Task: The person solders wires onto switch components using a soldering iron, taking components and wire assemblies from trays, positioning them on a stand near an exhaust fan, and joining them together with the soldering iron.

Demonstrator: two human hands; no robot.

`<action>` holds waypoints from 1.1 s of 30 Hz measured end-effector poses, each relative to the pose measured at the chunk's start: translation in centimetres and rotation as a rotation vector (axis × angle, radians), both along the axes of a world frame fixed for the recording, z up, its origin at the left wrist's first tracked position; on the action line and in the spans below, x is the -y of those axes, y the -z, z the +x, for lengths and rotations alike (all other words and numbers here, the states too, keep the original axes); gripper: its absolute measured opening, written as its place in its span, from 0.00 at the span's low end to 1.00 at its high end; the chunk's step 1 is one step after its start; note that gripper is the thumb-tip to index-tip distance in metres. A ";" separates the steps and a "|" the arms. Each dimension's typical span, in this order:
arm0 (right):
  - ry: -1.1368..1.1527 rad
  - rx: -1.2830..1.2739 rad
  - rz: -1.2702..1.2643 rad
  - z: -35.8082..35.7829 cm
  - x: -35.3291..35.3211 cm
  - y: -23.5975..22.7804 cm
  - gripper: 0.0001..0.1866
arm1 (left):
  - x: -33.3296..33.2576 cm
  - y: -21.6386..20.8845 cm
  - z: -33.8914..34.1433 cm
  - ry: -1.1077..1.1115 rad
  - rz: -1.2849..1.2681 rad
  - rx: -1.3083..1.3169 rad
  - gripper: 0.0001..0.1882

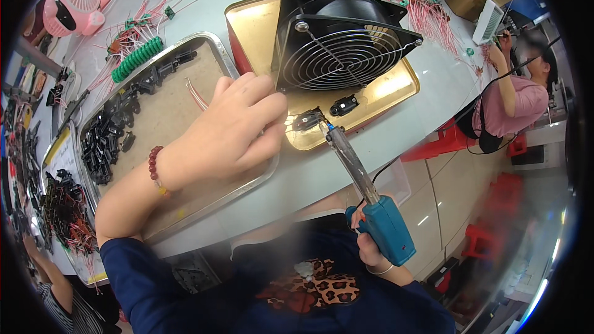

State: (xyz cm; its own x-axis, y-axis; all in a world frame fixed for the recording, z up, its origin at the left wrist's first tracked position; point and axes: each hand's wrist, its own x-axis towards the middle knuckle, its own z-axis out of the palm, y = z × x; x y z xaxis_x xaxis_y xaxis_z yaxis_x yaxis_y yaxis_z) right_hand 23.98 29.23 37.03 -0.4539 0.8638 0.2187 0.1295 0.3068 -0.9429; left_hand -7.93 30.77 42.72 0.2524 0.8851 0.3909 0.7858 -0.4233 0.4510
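My right hand is wrapped round the teal handle of a soldering gun. Its metal tip reaches a small black plastic part on a gold tin lid. Another such black part lies just to the right. My left hand is closed, its fingertips curled beside the lid's left edge; what they pinch is hidden. Thin red and white wires run out from behind that hand over the tray. A thin wisp of smoke seems to hang near the tip.
A black fan with a wire guard stands on the lid. To the left, a metal tray holds many black parts. Wire bundles and a pink fan lie beyond. A co-worker sits at the right.
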 end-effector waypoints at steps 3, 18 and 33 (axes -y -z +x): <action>-0.004 0.014 -0.012 0.2 0.1 0.1 0.20 | 0.0 0.1 -0.1 -0.002 -0.001 -0.001 0.05; -0.009 0.025 0.063 0.5 0.1 0.3 0.21 | -0.1 0.7 -0.1 0.015 0.113 -0.090 0.06; -0.018 0.042 0.042 0.6 0.0 0.4 0.20 | -0.2 1.1 -0.1 -0.003 0.148 -0.105 0.08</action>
State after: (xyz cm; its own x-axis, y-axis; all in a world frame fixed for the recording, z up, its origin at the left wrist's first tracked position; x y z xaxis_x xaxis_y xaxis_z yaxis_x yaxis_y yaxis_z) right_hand 24.55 29.22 36.63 -0.4790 0.8458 0.2351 0.1632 0.3490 -0.9228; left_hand -8.03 31.02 41.62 0.2964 0.8205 0.4888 0.8268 -0.4766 0.2988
